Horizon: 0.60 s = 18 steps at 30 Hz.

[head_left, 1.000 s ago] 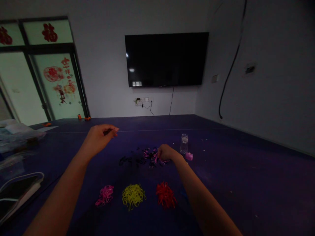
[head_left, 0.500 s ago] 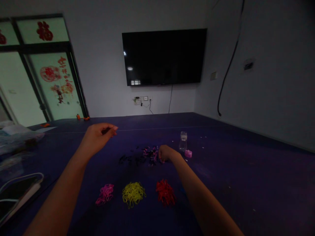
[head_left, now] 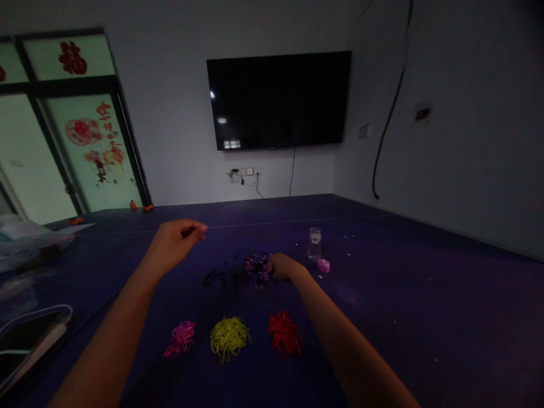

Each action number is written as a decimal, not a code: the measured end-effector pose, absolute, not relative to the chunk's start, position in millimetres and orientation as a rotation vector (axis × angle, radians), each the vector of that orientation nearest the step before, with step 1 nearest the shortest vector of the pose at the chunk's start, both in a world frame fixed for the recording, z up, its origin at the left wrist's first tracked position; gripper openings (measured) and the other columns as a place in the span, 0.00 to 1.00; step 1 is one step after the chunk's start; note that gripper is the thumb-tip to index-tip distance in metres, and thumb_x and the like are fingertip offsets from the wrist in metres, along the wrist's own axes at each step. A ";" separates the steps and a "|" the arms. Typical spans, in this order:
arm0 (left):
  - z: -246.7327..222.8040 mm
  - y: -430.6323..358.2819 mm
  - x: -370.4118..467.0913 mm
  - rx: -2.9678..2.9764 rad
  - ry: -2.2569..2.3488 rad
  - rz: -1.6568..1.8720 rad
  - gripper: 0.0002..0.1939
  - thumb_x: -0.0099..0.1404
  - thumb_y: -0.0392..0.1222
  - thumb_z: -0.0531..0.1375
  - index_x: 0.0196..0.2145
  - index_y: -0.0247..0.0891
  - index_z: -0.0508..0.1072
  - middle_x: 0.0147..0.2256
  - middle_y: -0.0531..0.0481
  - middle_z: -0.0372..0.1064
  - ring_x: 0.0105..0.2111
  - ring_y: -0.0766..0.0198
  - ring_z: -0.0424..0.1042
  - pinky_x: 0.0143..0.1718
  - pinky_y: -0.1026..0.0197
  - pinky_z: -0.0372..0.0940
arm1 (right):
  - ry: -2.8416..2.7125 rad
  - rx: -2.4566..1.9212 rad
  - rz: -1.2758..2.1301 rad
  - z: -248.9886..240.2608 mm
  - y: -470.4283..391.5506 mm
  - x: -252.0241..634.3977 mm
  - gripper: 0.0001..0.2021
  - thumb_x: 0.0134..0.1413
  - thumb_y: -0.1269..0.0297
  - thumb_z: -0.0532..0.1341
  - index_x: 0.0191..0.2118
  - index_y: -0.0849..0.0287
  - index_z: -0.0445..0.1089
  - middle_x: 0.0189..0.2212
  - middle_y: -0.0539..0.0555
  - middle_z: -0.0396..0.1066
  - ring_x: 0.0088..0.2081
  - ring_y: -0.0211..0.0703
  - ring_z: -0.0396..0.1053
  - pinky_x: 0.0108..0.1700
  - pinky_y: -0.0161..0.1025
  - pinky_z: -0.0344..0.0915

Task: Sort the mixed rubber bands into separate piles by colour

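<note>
My left hand (head_left: pixel 176 242) hovers above the table at the left, thumb and fingertips pressed together; whatever is in the pinch is too small to make out. At the mixed pile of purple and black rubber bands (head_left: pixel 257 267), my right hand (head_left: pixel 284 266) reaches in with bent fingers, their tips mostly hidden. Nearer me lie three separate heaps: pink rubber bands (head_left: pixel 182 339), yellow rubber bands (head_left: pixel 230 337) and red rubber bands (head_left: pixel 284 333). Just beyond my right hand stand a clear bottle (head_left: pixel 314 245) and a small pink object (head_left: pixel 323 265).
Plastic bags (head_left: pixel 25 255) and a tablet-like dark object (head_left: pixel 29 345) with a white cable occupy the left side. Small orange items (head_left: pixel 147 207) sit along the far edge of the purple table (head_left: pixel 382 294). A television (head_left: pixel 280 101) hangs on the wall.
My right hand has shifted slightly left, further into the mixed bands. My left hand stays raised in its pinch; the view has shifted a little.
</note>
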<state>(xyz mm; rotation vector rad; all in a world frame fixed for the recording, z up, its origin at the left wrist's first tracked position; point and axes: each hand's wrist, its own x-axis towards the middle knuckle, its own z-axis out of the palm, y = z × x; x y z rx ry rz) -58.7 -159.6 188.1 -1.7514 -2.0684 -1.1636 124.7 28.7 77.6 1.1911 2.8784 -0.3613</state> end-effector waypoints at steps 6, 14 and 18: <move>181.2 -151.7 -56.1 -1.818 -2.112 -1.133 0.14 0.56 0.49 0.55 0.25 0.38 0.74 0.25 0.49 0.74 0.27 0.62 0.71 0.29 0.62 0.61 | 2.881 1.210 -0.412 72.3 41.7 124.4 0.18 0.35 0.81 0.60 0.37 0.63 0.75 0.37 0.58 0.75 0.36 0.43 0.72 0.26 0.27 0.59; 181.9 -151.9 -57.7 -1.842 -2.077 -1.159 0.12 0.56 0.48 0.56 0.25 0.38 0.74 0.25 0.48 0.74 0.27 0.61 0.71 0.29 0.62 0.60 | 2.849 1.192 -0.489 66.6 53.2 126.6 0.18 0.34 0.79 0.61 0.37 0.61 0.75 0.33 0.54 0.75 0.31 0.39 0.71 0.26 0.27 0.58; 184.3 -154.1 -57.1 -1.824 -2.081 -1.174 0.12 0.56 0.48 0.56 0.24 0.39 0.74 0.25 0.48 0.74 0.26 0.62 0.70 0.29 0.62 0.60 | 2.832 1.178 -0.474 63.9 55.4 126.4 0.19 0.31 0.80 0.62 0.37 0.62 0.74 0.33 0.55 0.75 0.31 0.39 0.71 0.26 0.27 0.57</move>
